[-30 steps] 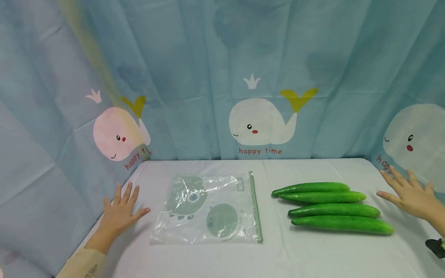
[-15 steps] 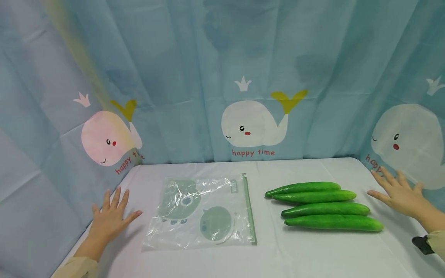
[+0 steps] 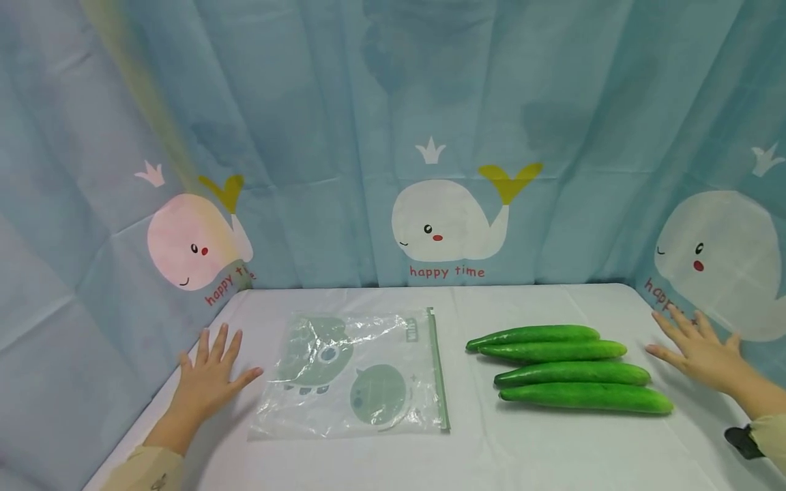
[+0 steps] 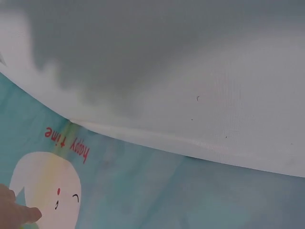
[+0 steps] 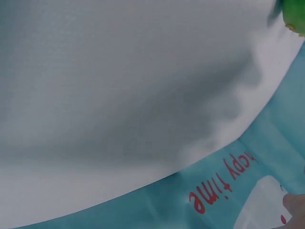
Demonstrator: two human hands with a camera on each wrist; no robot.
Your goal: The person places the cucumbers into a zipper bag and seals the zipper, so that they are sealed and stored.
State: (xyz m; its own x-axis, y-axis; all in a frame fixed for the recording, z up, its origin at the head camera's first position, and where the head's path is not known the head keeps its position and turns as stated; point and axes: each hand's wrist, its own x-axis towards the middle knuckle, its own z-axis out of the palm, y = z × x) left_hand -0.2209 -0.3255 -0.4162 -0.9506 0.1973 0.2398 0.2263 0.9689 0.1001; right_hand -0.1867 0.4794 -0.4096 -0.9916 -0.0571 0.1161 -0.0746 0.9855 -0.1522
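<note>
In the head view my left hand (image 3: 205, 385) hovers at the left of the table with its fingers spread, holding nothing. Just right of it lies a flat clear zip bag (image 3: 381, 341) with green cartoon prints and a green slider strip along its right edge. Several green cucumbers (image 3: 574, 373) lie side by side on the right half of the table, pointing left to right. Beyond their right ends my right hand (image 3: 703, 351) is held out, fingers spread and nothing in it. Only a bit of each hand shows in the wrist views; one cucumber end (image 5: 294, 15) appears in the right wrist view.
A white cloth covers the table (image 3: 473, 450). Blue curtains (image 3: 319, 225) printed with whales and "happy time" stand along its back and sides. A dark strap or band (image 3: 743, 442) sits at the right wrist.
The head view has shifted, so the bag and cucumbers appear further left than a second ago. Both hands stay spread and apart from the objects.
</note>
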